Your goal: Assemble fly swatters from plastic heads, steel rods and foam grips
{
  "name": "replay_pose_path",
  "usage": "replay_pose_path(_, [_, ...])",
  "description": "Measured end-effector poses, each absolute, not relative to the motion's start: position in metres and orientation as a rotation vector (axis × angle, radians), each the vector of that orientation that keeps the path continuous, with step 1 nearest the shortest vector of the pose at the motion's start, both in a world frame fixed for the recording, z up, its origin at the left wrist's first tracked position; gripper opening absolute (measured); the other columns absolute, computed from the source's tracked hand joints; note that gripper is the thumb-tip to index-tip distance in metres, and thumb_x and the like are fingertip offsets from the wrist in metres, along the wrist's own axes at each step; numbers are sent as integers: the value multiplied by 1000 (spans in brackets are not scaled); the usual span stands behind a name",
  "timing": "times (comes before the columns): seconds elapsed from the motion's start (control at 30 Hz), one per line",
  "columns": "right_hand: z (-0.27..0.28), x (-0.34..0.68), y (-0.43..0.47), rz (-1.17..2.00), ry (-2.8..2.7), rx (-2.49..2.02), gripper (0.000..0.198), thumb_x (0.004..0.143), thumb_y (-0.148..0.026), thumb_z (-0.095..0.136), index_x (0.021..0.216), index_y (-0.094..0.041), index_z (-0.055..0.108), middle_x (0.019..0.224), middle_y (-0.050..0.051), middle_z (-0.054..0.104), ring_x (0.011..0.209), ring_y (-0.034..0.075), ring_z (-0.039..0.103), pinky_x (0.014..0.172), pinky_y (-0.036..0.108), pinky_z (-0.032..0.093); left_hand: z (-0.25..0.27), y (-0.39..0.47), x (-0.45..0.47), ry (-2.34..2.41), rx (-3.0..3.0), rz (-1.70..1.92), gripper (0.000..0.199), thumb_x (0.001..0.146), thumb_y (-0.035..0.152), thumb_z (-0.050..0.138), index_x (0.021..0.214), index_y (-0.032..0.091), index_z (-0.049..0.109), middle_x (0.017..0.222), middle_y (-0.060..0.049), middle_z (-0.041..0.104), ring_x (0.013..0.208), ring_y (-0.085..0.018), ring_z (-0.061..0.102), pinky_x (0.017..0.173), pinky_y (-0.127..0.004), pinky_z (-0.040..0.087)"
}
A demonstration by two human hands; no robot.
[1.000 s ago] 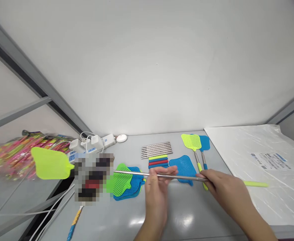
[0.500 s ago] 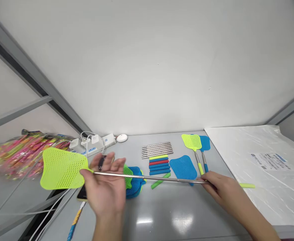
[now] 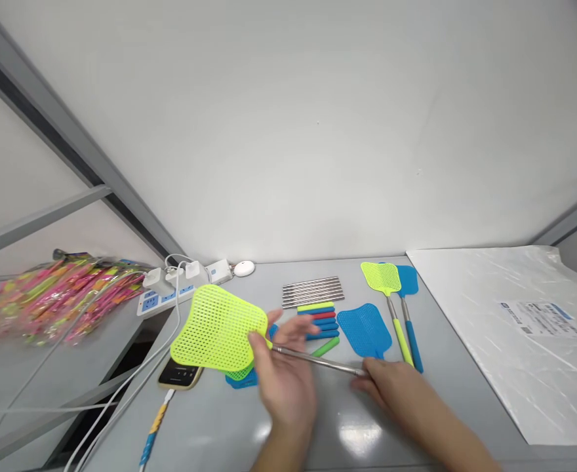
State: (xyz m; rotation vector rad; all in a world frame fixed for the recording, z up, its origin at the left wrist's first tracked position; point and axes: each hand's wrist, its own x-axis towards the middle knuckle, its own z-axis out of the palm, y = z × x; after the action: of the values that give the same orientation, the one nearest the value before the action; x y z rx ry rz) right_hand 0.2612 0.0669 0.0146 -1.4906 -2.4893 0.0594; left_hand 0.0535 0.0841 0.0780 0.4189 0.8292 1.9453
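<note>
A yellow-green fly swatter (image 3: 217,328) with a telescopic metal rod (image 3: 313,358) is held across both hands above the table. My left hand (image 3: 288,380) supports its neck, thumb on the base of the mesh head, the other fingers loosely curled and slightly blurred. My right hand (image 3: 391,387) is closed around the far end of the rod; the grip there is hidden. Beneath the held swatter, a green mesh head (image 3: 242,373) and a blue mesh head (image 3: 245,381) are mostly covered. A loose blue swatter head (image 3: 366,330) lies beyond my right hand.
Metal rods (image 3: 313,293) lie in a row behind coloured grip tubes (image 3: 324,314). Two swatters (image 3: 400,328) lie at right, beside a white wrapped sheet (image 3: 495,328). At left are a phone (image 3: 179,373), cables, a power strip (image 3: 158,301) and bagged pink-yellow items (image 3: 67,295).
The swatter's rod is much shorter between my hands. My left hand and the mesh head have moved right, and my right hand has moved left. The view has shifted slightly.
</note>
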Motion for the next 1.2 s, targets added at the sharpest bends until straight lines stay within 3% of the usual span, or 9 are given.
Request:
replay_pose_path(0.13, [23,241,61,229,-2440,-1586,25,92,-24,52,68,-22,47,56,-2,63,47,17,61,44,25,24,79,71,87,762,513,1890,40,95,57,36,106,24,56,74,-5,73,65,-20,67,73,-37,51])
replay_pose_path(0.23, [38,234,57,361,-2371,-1601,25,93,-28,50,69,-22,51,59,0,65,51,18,63,45,25,27,73,66,99,739,541,1797,41,95,56,36,101,23,58,72,-5,73,66,-22,67,74,-38,50])
replay_pose_path(0.37, [59,214,58,682,-2191,-1590,18,95,-24,44,88,-21,61,74,3,71,60,18,67,47,24,32,57,65,117,804,506,1556,47,92,59,42,94,17,64,75,-10,73,77,-25,68,79,-38,50])
replay_pose_path(0.47, [69,213,63,837,-2094,-1496,16,96,-27,45,91,-22,59,85,2,71,75,18,67,56,24,39,56,74,111,781,477,1473,47,90,58,48,105,16,64,85,-10,74,83,-25,68,80,-37,49])
replay_pose_path(0.63, [68,238,61,879,-2115,-1451,20,100,-34,40,92,-25,56,82,-2,66,75,16,62,63,25,38,68,97,75,780,496,1574,47,92,53,49,124,19,58,96,-10,74,89,-23,68,88,-38,48])
replay_pose_path(0.93, [50,217,42,771,-2108,-1424,23,99,-31,32,90,-23,51,70,1,65,60,18,60,52,26,26,64,104,79,814,444,1737,44,93,54,45,93,15,65,76,-8,74,69,-19,69,79,-34,51])
replay_pose_path(1.07, [42,208,39,993,-1883,-1382,26,98,-36,33,82,-22,47,62,-2,55,54,14,49,51,26,24,72,102,88,831,500,1678,43,94,55,42,88,17,61,67,-6,73,61,-20,68,71,-33,51])
replay_pose_path(1.2, [42,221,44,1419,-1505,-1316,34,96,-47,38,78,-20,52,57,-5,39,52,11,36,49,23,24,70,105,98,859,604,1563,44,95,56,36,92,17,56,61,-5,70,57,-20,65,69,-34,50])
